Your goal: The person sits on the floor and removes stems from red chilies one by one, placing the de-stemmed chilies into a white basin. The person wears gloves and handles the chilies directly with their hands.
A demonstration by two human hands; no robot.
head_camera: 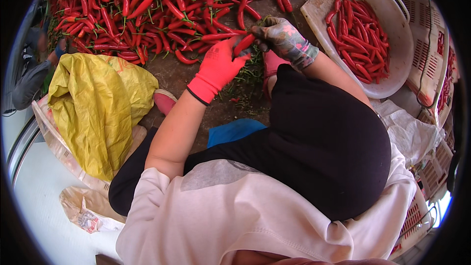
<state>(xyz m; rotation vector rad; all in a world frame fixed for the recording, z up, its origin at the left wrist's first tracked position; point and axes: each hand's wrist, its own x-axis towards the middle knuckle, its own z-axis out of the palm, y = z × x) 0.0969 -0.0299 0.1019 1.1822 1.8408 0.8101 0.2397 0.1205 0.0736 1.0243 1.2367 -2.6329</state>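
Both my hands are gloved and meet in front of my knees. My left hand [222, 64], in a red knit glove with dark fingertips, grips a red chili pepper [243, 45]. My right hand [285, 40], in a grey floral glove with dirty fingers, pinches the end of that pepper; its fingertips partly hide the spot. A thin green stem shows above the right fingers. Close beyond the left hand lies a large heap of red chili peppers [147, 11] with green stems. Green stem scraps [246, 77] litter the floor below my hands.
On the right, a white plastic basin [399, 55] holds red chilies, with slotted crates [423, 18] beside it. A yellow woven sack [95, 110] drapes over a crate at left. Another person's leg [29, 81] shows at the far left. White sacking [408, 129] lies right of my thigh.
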